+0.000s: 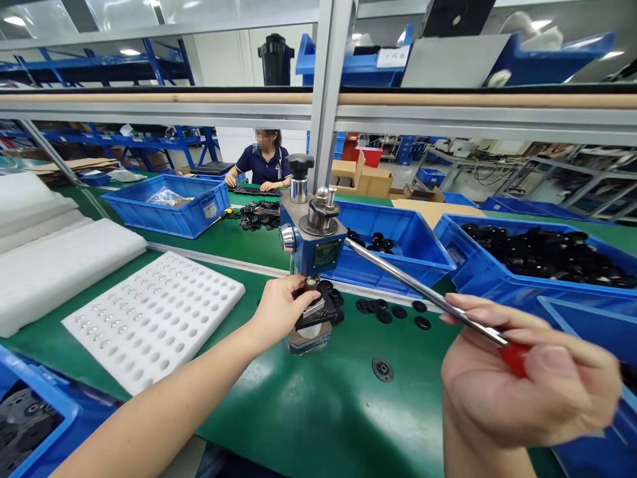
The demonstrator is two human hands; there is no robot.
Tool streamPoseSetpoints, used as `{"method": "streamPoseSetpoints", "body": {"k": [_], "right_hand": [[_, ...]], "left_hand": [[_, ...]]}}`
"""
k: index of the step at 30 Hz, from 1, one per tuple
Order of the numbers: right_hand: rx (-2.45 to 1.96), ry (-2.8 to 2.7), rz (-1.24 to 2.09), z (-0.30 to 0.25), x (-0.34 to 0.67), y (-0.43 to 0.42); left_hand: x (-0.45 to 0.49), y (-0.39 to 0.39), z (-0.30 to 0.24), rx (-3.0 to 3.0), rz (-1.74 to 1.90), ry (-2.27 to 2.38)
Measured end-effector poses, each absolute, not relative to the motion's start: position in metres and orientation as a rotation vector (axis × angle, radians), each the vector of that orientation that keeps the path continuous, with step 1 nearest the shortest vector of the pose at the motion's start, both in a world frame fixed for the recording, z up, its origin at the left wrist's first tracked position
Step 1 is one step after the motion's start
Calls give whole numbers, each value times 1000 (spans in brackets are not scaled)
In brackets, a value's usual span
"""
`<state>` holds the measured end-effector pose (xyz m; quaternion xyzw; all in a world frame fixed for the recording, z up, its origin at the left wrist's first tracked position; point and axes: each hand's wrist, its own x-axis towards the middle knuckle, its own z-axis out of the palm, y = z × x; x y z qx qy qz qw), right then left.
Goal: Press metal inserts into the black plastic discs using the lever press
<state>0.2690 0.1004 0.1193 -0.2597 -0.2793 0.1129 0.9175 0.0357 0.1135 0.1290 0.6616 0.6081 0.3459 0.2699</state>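
Observation:
A small blue hand press (312,242) stands on the green bench mat (308,405). My left hand (281,309) reaches under its ram, fingers pinched on a black toothed part (318,314) sitting on the press base. My right hand (527,382) is closed round the red knob (513,358) at the end of the press's long steel lever (418,289). Several black round discs (393,311) lie loose on the mat right of the press, and one lies alone nearer me (382,369).
A white foam tray with holes (154,318) lies at left beside stacked foam sheets (60,259). Blue bins (166,206) (403,245) (542,262) ring the bench; the right ones hold black parts. Another person (263,162) sits across the bench. A vertical metal post (326,93) rises behind the press.

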Motion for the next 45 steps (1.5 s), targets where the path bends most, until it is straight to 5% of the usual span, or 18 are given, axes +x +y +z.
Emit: {"method": "streamPoseSetpoints", "body": {"k": [32,45], "right_hand": [[-745,-622,-96,70,254,92],[-773,-840,76,51,249,81]], "left_hand": [[40,106,131,1838,990,1784],[39,105,128,1826,1007,1841]]}}
